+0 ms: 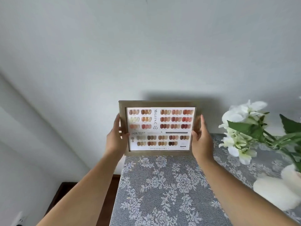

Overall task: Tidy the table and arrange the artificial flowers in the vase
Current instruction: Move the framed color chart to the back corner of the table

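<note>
Hands grip a flat rectangular frame at the table's far edge, against the pale wall. Left hand (pixel 116 139) clasps the frame's left side, fingers curled behind, thumb in front. The matte tan picture frame (pixel 158 128) shows a glossy nail-colour chart. Right hand (pixel 200 141) clamps the right side likewise. Grey floral lace tablecloth (pixel 164 190) covers the table. White artificial flowers (pixel 241 128) with green leaves lie at right.

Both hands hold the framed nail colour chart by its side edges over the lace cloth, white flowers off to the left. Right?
Not quite: the white flowers are to the right of the framed nail colour chart, as the head view shows. The rest holds: the left hand and right hand hold the frame by its side edges, over the far end of the lace cloth.
</note>
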`<state>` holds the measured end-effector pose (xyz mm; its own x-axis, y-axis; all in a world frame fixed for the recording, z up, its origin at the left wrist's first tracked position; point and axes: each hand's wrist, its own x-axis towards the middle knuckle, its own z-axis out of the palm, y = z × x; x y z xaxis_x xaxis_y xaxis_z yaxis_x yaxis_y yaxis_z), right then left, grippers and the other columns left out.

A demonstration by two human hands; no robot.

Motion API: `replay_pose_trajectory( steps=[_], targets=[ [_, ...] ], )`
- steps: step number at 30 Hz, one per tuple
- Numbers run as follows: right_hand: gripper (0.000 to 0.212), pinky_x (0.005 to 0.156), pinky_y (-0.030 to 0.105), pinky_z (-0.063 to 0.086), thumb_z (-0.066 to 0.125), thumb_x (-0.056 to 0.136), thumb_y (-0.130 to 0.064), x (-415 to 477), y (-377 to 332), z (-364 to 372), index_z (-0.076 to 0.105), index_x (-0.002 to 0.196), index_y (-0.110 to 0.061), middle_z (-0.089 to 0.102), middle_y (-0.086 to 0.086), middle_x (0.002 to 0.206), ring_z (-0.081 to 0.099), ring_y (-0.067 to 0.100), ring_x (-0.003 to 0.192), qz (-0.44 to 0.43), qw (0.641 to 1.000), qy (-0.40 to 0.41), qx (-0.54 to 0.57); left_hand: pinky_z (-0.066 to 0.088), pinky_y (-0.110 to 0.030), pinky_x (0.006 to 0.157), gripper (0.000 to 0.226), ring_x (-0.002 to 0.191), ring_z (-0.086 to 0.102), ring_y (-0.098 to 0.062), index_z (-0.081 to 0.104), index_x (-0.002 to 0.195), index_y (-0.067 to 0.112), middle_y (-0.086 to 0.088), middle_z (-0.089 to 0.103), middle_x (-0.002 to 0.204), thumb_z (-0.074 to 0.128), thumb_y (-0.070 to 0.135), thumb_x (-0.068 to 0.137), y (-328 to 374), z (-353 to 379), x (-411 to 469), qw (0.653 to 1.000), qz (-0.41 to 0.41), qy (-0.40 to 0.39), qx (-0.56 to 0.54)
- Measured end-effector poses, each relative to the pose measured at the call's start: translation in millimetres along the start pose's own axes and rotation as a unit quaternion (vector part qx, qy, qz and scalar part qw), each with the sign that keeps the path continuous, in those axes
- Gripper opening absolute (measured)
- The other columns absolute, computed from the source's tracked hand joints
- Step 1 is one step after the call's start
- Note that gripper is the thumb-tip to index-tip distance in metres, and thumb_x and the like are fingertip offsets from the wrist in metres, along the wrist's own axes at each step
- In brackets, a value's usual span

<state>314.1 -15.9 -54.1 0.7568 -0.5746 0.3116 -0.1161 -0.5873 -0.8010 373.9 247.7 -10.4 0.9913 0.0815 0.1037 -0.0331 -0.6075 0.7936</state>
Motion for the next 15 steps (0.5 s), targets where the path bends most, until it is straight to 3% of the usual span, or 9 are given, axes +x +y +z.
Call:
replay_pose_trajectory(
  steps=[4, 8, 12, 15],
  targets=[
    [0.082, 0.081, 0.050, 0.054, 0.054, 0.089, -0.013, 12, 10, 7, 0.005, 0.134, -0.061, 0.058, 0.006, 0.130, 0.061, 0.028, 0.108, 0.001, 0.999, 0.032, -0.031, 0.049, -0.034, 0.087, 0.075, 0.099, 0.060, -0.018, 0.023, 0.142, 0.036, 0.000, 0.061, 0.104, 0.054, -0.001, 0.084, -3, 20, 15, 0.999, 0.009, -0.010, -0.029],
    [0.077, 0.082, 0.051, 0.054, 0.054, 0.089, -0.008, 8, 21, 4, 0.013, 0.141, -0.046, 0.057, 0.009, 0.129, 0.059, 0.029, 0.109, -0.008, 0.999, 0.022, -0.031, 0.052, -0.042, 0.089, 0.078, 0.098, 0.064, -0.023, 0.022, 0.141, 0.038, -0.002, 0.063, 0.103, 0.056, 0.000, 0.083, -17, 33, 12, 0.999, 0.004, -0.035, -0.024],
    [0.082, 0.073, 0.046, 0.057, 0.054, 0.090, -0.013, -3, 22, -4, 0.004, 0.131, -0.064, 0.055, 0.005, 0.131, 0.059, 0.025, 0.110, -0.006, 0.999, 0.003, -0.037, 0.050, -0.043, 0.091, 0.079, 0.100, 0.063, -0.026, 0.019, 0.144, 0.036, -0.004, 0.065, 0.110, 0.059, 0.005, 0.083, -25, 35, 10, 0.999, -0.002, -0.046, -0.006],
    [0.079, 0.079, 0.043, 0.055, 0.053, 0.091, -0.011, -8, 24, -8, 0.006, 0.135, -0.056, 0.054, 0.008, 0.132, 0.058, 0.024, 0.111, -0.012, 1.000, -0.003, -0.027, 0.050, -0.043, 0.092, 0.080, 0.101, 0.063, -0.026, 0.018, 0.144, 0.035, -0.004, 0.065, 0.111, 0.059, 0.005, 0.083, -27, 35, 7, 0.999, 0.000, -0.052, 0.000]
  ],
)
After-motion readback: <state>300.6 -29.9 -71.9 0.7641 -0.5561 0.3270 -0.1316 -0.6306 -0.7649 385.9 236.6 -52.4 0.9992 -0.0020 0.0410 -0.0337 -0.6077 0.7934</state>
